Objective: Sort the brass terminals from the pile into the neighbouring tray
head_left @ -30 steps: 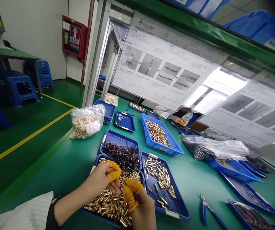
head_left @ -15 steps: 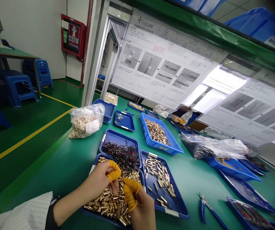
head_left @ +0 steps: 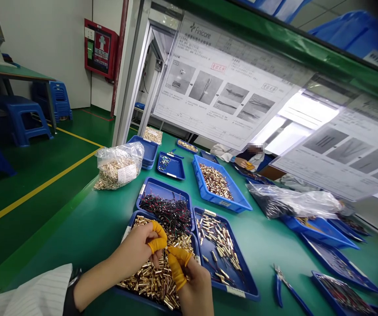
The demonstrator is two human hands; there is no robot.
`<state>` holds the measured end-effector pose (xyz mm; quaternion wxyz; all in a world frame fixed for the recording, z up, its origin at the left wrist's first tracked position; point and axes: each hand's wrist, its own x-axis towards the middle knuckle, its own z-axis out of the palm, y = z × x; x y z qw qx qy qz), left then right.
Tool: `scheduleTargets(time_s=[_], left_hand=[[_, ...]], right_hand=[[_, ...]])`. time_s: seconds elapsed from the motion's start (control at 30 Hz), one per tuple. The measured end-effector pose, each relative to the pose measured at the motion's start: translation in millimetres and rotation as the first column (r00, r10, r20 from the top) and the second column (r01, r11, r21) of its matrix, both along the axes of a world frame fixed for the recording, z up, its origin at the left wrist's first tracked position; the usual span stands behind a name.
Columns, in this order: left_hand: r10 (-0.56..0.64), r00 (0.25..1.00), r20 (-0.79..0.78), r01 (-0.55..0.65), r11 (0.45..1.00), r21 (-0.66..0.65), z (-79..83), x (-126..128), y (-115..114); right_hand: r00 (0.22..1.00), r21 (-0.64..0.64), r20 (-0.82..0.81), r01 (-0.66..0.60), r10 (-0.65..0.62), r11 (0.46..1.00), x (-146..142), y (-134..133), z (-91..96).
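Note:
My left hand (head_left: pixel 139 250) and my right hand (head_left: pixel 189 281) meet over a blue tray (head_left: pixel 127 228) heaped with small brass tubes (head_left: pixel 152 281). Both wear orange finger cots on thumb and forefinger. The fingertips of each hand are pinched together, almost touching the other hand's, around a small part that I cannot make out. Behind this tray lies a blue tray of red and black wires (head_left: pixel 165 206). To its right a third tray (head_left: pixel 238 287) holds brass parts with wires attached.
A bag of brass parts (head_left: pixel 118 166) lies at the left on the green bench. A deep blue bin of brass pieces (head_left: pixel 217 182) and more trays stand behind. Blue pliers (head_left: pixel 282 283) lie at the right. Another person sits across, under hanging instruction sheets (head_left: pixel 221 87).
My two hands have drawn slightly closer together, fingertips now nearly touching. Little else has shifted.

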<state>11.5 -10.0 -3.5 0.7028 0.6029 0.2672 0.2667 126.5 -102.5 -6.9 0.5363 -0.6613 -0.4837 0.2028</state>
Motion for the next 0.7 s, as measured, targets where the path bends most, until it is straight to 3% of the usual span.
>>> scheduleTargets(time_s=[0.13, 0.37, 0.53, 0.7], left_hand=[[-0.024, 0.994, -0.105, 0.039, 0.989, 0.144, 4.5, -4, -1], [-0.201, 0.974, -0.105, 0.218, 0.957, 0.193, -1.3, -6, -2], [-0.185, 0.977, -0.109, 0.203, 0.960, 0.193, -4.6, -5, -3], [-0.056, 0.995, -0.081, 0.071, 0.977, 0.200, 2.4, -2, 0]], right_hand=[[0.996, 0.004, -0.091, -0.021, 0.021, 1.000, -1, 0, 3.6], [0.926, -0.074, -0.326, -0.224, 0.189, 0.972, 4, -2, 7.8], [0.947, -0.051, -0.272, -0.192, 0.171, 0.980, 6, -1, 3.8], [0.980, -0.013, -0.120, -0.164, 0.161, 0.986, 15, -2, 7.8]])
